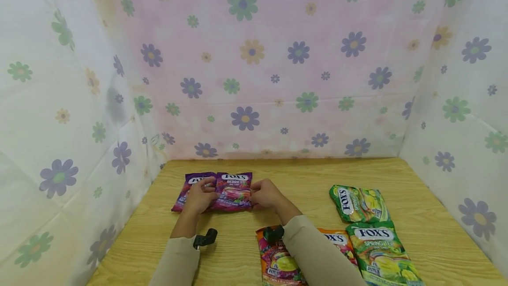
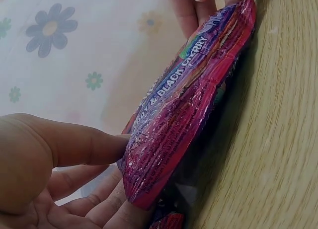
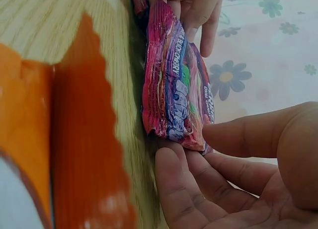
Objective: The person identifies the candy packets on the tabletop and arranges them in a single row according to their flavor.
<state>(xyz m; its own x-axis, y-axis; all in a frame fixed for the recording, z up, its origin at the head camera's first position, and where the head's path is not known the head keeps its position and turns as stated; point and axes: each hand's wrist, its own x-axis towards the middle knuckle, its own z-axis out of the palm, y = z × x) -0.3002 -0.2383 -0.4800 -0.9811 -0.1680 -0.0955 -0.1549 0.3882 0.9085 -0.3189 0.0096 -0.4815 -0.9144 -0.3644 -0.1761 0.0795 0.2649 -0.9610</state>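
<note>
A purple Fox's Berries candy bag (image 1: 235, 189) lies between my two hands near the back left of the table. My left hand (image 1: 199, 197) pinches its left edge, thumb on the upper face and fingers beneath, as the left wrist view shows. At the opposite edge, my right hand (image 1: 267, 194) holds the bag the same way, with the thumb (image 3: 248, 137) on top. A second purple candy bag (image 1: 183, 198) lies just left of it, partly hidden behind the left hand.
Two orange Fox's bags, a left one (image 1: 274, 255) and a right one (image 1: 342, 242), lie partly under the right forearm. Two green Spring Tea bags, one farther back (image 1: 359, 204) and one nearer (image 1: 381, 253), lie at the right. Flowered cloth (image 1: 278, 114) encloses the wooden table (image 1: 151, 242).
</note>
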